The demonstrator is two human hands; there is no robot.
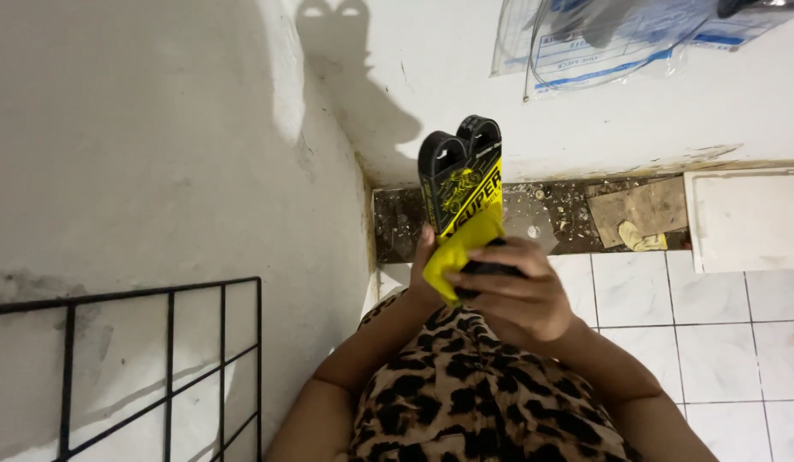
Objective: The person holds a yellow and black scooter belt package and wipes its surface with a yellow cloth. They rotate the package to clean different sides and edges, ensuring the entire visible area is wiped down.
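- I am mid-grip: my right hand (508, 295) wraps the yellow-and-black package (462, 201), fingers closed around it.
- My left hand (427, 257) steadies it from behind; its fingers are hidden, so their state is unclear.
- Next, I judge, calls for a firmer hold.

1. A floor of white tiles (714, 342) with dark joints is seen at the lower right.
2. Along the wall, a dark strip of bare floor (551, 214) is covered with small rubble and crumbs.
3. On this strip, a torn piece of brown cardboard (641, 210) is laid flat, with a small yellowish scrap (641, 239) just beside it.
4. A white flat panel (748, 218) is placed at the right, touching the tiles.
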